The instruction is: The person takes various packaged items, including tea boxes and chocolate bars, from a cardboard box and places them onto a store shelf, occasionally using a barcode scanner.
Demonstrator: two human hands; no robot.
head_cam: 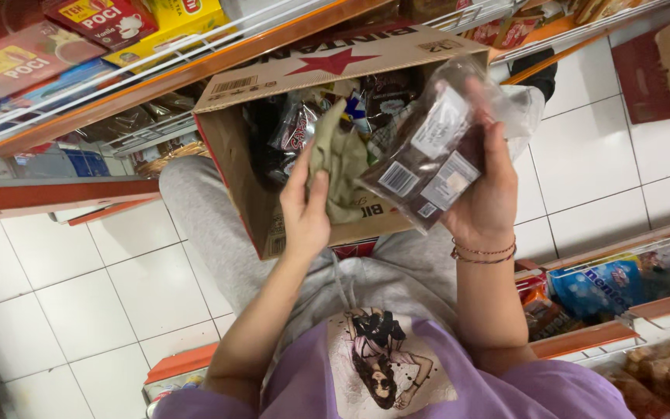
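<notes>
Gripping a clear packet of dark brown snacks (436,159) above the open cardboard box (234,147), the right hand (486,198) closes around its lower edge. The left hand (304,209) pinches an olive-green cloth (340,167) at the box's rim, the box resting on the person's grey-trousered lap (211,225).

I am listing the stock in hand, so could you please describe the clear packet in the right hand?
The clear plastic packet holds dark brown contents and carries several white stickers. It is soft and crinkled, tilted with its upper end away from the person, above the open cardboard box. The right hand grips its lower edge.
</notes>
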